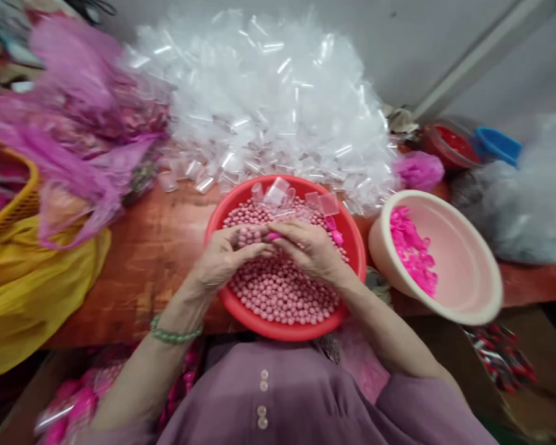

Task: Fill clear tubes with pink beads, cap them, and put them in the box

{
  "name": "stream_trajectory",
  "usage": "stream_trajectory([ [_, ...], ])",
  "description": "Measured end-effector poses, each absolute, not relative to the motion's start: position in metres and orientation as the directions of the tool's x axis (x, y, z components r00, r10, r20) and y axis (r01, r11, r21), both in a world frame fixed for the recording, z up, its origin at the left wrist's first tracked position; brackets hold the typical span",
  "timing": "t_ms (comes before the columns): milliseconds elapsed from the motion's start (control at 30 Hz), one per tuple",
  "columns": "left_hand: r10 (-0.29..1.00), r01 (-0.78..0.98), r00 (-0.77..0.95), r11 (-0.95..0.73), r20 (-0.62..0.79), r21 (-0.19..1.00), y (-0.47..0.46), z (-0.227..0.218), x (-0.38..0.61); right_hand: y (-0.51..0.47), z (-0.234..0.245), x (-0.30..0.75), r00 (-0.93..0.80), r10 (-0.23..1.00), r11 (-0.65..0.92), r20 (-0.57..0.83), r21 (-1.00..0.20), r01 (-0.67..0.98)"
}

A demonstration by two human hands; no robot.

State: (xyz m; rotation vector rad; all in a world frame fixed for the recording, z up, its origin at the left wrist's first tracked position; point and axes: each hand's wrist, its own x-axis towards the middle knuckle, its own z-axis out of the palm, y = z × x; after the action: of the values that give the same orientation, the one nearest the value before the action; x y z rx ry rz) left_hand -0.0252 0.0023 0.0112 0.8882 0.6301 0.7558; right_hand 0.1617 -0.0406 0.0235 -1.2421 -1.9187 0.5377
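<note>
A red bowl (pixel 352 238) full of small pink balls (pixel 278 290) sits at the table's near edge. A few clear plastic tubes (pixel 278 191) lie on the balls at the bowl's far side. My left hand (pixel 225 256) and my right hand (pixel 308 247) meet over the middle of the bowl. The left hand's fingers curl round a small clear tube filled with pink balls (pixel 250 235). The right hand pinches a bright pink cap (pixel 274 236) at that tube's end.
A big heap of clear tubes (pixel 269 99) fills the back of the wooden table (pixel 152 247). A cream basin (pixel 472 272) with pink caps (pixel 412 250) stands to the right. Pink bags (pixel 83 111), a yellow basket (pixel 21 198) and a yellow bag (pixel 32 290) lie left.
</note>
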Motion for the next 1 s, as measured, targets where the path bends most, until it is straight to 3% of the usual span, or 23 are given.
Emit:
stream_trajectory([
  [100,0.748,-0.331,0.646,0.454,-0.152,0.827,0.002,0.011,-0.026,-0.036,0.025,0.168,0.022,0.975,0.206,0.222,-0.933,0.294],
  [200,0.678,-0.324,0.722,0.507,-0.138,0.799,0.004,0.009,-0.028,-0.030,0.033,0.170,0.124,0.984,0.111,0.126,-0.987,0.120],
  [300,0.647,-0.342,0.757,0.512,-0.092,0.788,0.005,0.008,-0.029,-0.025,0.047,0.164,0.073,0.984,0.147,0.160,-0.977,0.153],
  [467,0.614,-0.309,0.785,0.497,-0.077,0.811,0.007,0.007,-0.032,-0.017,0.059,0.152,-0.131,0.948,0.318,0.290,-0.870,0.376],
  [567,0.605,-0.340,0.795,0.507,-0.046,0.792,0.009,0.005,-0.033,-0.012,0.057,0.150,-0.181,0.936,0.350,0.301,-0.828,0.438],
  [767,0.683,-0.495,0.730,0.501,0.028,0.710,0.010,-0.002,-0.034,-0.012,0.058,0.144,-0.022,0.967,0.252,0.255,-0.932,0.260],
  [900,0.612,-0.355,0.789,0.524,-0.052,0.775,0.012,0.001,-0.031,-0.012,0.059,0.140,0.027,0.964,0.253,0.263,-0.947,0.199],
  [1000,0.629,-0.287,0.768,0.505,-0.119,0.814,0.013,0.005,-0.030,-0.013,0.055,0.142,0.040,0.965,0.249,0.260,-0.951,0.184],
])
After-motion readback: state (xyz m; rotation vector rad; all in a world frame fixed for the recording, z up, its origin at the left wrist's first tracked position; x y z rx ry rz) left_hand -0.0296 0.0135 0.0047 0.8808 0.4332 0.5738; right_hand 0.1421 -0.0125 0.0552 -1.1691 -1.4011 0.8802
